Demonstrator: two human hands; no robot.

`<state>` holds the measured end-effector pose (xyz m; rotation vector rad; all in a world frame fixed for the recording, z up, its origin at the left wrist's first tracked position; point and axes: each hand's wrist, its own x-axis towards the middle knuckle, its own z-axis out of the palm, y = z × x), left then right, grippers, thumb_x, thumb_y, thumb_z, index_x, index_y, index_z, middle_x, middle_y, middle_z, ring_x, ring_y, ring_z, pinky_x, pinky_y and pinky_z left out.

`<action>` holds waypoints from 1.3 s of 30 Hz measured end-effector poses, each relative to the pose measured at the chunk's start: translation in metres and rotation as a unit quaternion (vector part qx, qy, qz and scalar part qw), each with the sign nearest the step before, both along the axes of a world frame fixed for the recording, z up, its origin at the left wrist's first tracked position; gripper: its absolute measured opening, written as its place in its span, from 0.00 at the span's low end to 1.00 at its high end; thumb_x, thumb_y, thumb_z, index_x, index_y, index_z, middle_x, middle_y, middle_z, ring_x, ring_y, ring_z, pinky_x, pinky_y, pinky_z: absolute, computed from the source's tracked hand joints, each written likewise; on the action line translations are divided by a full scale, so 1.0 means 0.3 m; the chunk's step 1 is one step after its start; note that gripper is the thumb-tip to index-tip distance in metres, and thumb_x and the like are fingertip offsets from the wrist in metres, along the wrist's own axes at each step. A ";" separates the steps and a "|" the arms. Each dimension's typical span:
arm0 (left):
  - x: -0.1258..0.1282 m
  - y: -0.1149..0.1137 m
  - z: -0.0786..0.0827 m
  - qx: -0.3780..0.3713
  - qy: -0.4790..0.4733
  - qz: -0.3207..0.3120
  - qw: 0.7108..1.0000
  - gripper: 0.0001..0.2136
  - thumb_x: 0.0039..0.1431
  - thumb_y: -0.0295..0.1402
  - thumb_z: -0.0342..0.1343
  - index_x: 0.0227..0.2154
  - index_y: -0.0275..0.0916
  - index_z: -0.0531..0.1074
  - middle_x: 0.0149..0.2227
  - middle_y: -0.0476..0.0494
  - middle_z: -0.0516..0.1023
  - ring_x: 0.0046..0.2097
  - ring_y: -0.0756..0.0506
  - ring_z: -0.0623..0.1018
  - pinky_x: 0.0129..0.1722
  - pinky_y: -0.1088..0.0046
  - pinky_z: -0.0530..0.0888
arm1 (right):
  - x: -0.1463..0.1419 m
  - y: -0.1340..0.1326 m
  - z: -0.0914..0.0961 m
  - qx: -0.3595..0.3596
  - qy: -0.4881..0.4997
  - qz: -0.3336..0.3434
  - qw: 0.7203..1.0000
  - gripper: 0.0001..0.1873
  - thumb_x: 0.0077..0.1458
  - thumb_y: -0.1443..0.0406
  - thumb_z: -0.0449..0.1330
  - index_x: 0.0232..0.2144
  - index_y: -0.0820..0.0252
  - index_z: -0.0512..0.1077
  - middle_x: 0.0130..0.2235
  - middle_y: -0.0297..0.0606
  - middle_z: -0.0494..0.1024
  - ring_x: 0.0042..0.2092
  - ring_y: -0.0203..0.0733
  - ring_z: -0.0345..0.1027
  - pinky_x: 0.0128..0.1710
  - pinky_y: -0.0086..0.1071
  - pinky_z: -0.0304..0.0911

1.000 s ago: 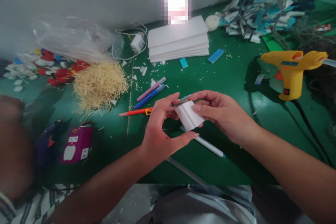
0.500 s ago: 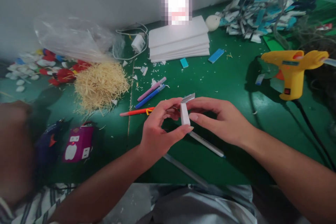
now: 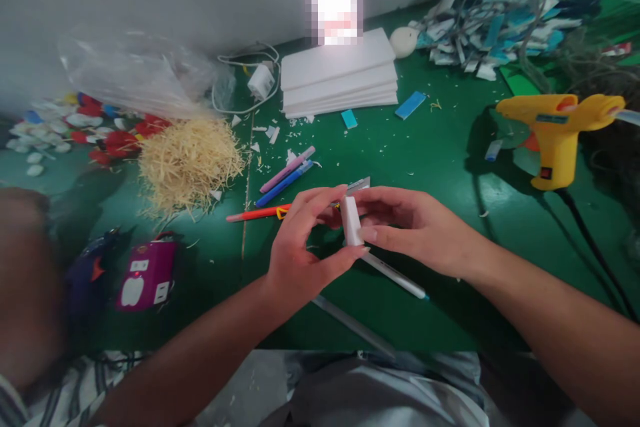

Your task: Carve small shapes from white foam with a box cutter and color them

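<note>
A small white foam block [image 3: 351,221] stands edge-on between both hands above the green table [image 3: 430,147]. My left hand [image 3: 300,250] pinches it from the left with thumb below and fingers curled above. My right hand [image 3: 413,227] grips it from the right and also holds a thin metal blade [image 3: 359,185] that pokes out above the block. Under the hands a white pen [image 3: 395,276] lies on the table.
Stacked white foam sheets [image 3: 340,77] sit at the back. A yellow glue gun [image 3: 557,130] stands at right, its cord running forward. Straw pile [image 3: 187,160], coloured pens [image 3: 287,173], a red knife [image 3: 257,213], a purple card [image 3: 147,273] and another person's blurred head [image 3: 25,287] are at left.
The foam block was turned from face-on to edge-on between the hands a second ago; since then both hands have barely shifted.
</note>
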<state>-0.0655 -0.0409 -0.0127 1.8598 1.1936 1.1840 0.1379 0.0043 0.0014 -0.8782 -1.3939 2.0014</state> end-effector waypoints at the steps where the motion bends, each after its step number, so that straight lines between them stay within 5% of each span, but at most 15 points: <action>1: -0.001 -0.001 0.005 0.012 0.023 -0.003 1.000 0.25 0.60 0.31 0.70 0.59 0.44 0.72 0.53 0.43 0.76 0.49 0.47 0.80 0.47 0.74 0.82 | 0.000 0.000 -0.003 -0.006 -0.006 -0.005 1.000 0.20 0.54 0.59 0.71 0.48 0.57 0.77 0.49 0.42 0.85 0.44 0.42 0.80 0.49 0.42 0.76; 13: 0.002 0.000 0.010 0.074 0.104 0.002 0.992 0.22 0.60 0.27 0.67 0.56 0.41 0.70 0.54 0.42 0.75 0.53 0.46 0.78 0.48 0.74 0.81 | -0.009 0.000 0.005 0.030 -0.038 -0.081 0.996 0.24 0.44 0.66 0.73 0.45 0.56 0.73 0.37 0.31 0.79 0.36 0.36 0.75 0.40 0.34 0.74; 17: -0.005 0.004 0.002 0.099 0.110 0.003 0.989 0.23 0.60 0.27 0.67 0.56 0.40 0.69 0.54 0.41 0.75 0.55 0.46 0.77 0.49 0.74 0.81 | 0.006 0.011 0.006 0.068 -0.056 -0.115 0.989 0.14 0.50 0.61 0.70 0.40 0.57 0.77 0.33 0.33 0.79 0.33 0.37 0.72 0.35 0.33 0.71; 21: -0.010 0.005 0.000 0.096 0.095 -0.017 0.991 0.22 0.61 0.28 0.68 0.56 0.39 0.69 0.55 0.39 0.76 0.55 0.46 0.79 0.50 0.73 0.81 | 0.030 0.025 0.021 0.140 -0.112 -0.154 0.972 0.06 0.50 0.63 0.69 0.31 0.56 0.77 0.30 0.32 0.79 0.31 0.36 0.70 0.32 0.31 0.68; 27: -0.014 0.012 0.009 0.119 0.110 -0.024 0.986 0.17 0.64 0.24 0.64 0.53 0.41 0.71 0.47 0.45 0.79 0.47 0.48 0.81 0.51 0.71 0.81 | 0.039 0.022 0.043 0.303 -0.186 -0.150 0.922 0.01 0.53 0.66 0.65 0.30 0.54 0.78 0.34 0.33 0.83 0.36 0.39 0.75 0.40 0.34 0.72; 30: -0.035 0.025 0.032 0.142 0.133 0.002 0.981 0.17 0.63 0.26 0.65 0.53 0.41 0.71 0.49 0.43 0.78 0.48 0.47 0.81 0.48 0.70 0.82 | 0.042 0.023 0.038 0.287 -0.212 -0.179 0.917 0.02 0.54 0.65 0.65 0.32 0.54 0.79 0.32 0.33 0.82 0.33 0.38 0.74 0.37 0.33 0.72; 32: -0.057 0.030 0.062 0.143 0.163 -0.035 0.976 0.18 0.62 0.31 0.68 0.53 0.42 0.72 0.50 0.42 0.79 0.51 0.44 0.81 0.52 0.66 0.82 | 0.048 0.030 0.032 0.247 -0.226 -0.229 0.914 0.06 0.53 0.64 0.66 0.36 0.55 0.80 0.31 0.33 0.81 0.32 0.37 0.73 0.33 0.32 0.71; 35: -0.084 0.020 0.110 0.051 0.250 -0.220 0.941 0.27 0.55 0.37 0.73 0.57 0.43 0.71 0.57 0.38 0.78 0.59 0.39 0.79 0.60 0.59 0.79 | 0.060 0.045 0.024 0.204 -0.232 -0.277 0.910 0.11 0.53 0.64 0.67 0.41 0.55 0.81 0.32 0.33 0.80 0.32 0.38 0.73 0.32 0.32 0.71; 39: -0.081 -0.016 0.126 -0.004 0.358 -0.309 0.881 0.38 0.50 0.29 0.71 0.65 0.39 0.66 0.69 0.28 0.68 0.70 0.27 0.68 0.64 0.43 0.75 | 0.066 0.053 0.026 0.176 -0.233 -0.295 0.910 0.12 0.53 0.64 0.67 0.41 0.55 0.81 0.33 0.34 0.80 0.33 0.38 0.72 0.33 0.33 0.72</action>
